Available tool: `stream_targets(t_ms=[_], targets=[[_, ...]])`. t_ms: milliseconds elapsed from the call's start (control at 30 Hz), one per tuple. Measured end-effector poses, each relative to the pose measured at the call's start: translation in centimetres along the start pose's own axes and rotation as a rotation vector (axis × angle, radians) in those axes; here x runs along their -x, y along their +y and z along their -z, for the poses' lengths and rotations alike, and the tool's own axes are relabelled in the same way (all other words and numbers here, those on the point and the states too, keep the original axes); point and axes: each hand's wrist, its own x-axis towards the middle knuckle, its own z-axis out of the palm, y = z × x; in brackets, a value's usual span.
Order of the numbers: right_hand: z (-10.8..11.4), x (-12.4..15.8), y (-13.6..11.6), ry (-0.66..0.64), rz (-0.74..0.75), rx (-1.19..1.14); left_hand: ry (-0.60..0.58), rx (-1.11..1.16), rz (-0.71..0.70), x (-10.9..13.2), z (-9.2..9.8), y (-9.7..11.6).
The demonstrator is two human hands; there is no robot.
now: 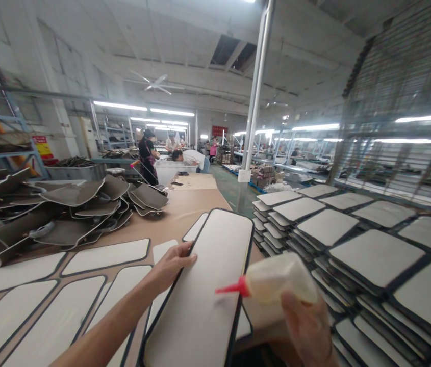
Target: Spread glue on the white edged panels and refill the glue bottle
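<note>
Left hand [174,264] pinches, forearm [113,318] outstretched — right hand [309,326] curled to grip, slightly blurred.

Off-white panel [209,265], black edging [237,323]; red nozzle [231,289].

Rows of white tubes [172,112] light the room from overhead, glaring hazily beyond the far edge of the desk [184,201]; the ceiling [184,30] between them is dim grey. Light on the desk is soft, shadows faint, with darkness below its near edge. The bottle [282,278] and right hand [309,326] are blurred, the left hand [175,265] crisper. Wide-angle stretch skews the mesh [399,76] beyond the desk's right edge; distant people [148,158] look soft.
</note>
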Motion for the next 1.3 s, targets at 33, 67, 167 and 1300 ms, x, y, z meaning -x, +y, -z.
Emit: stream_targets(t_ms=[33,67,167,1300], targets=[[-0.3,-1.6,-0.5,0.065,0.071,-0.055,-0.034,-0.003,0.003,0.3,-0.2,0.0],[-0.5,-3.1,-0.9,0.122,0.162,-0.096,-0.066,-0.001,0.004,0.5,-0.5,0.1],[-1.0,-4.8,-0.7,0.169,0.255,-0.101,-0.101,0.025,0.005,0.9,-1.0,0.2],[-8.5,0.5,4.1,-0.1,-0.028,0.04,0.21,0.078,0.114,2.9,9.4,0.9]])
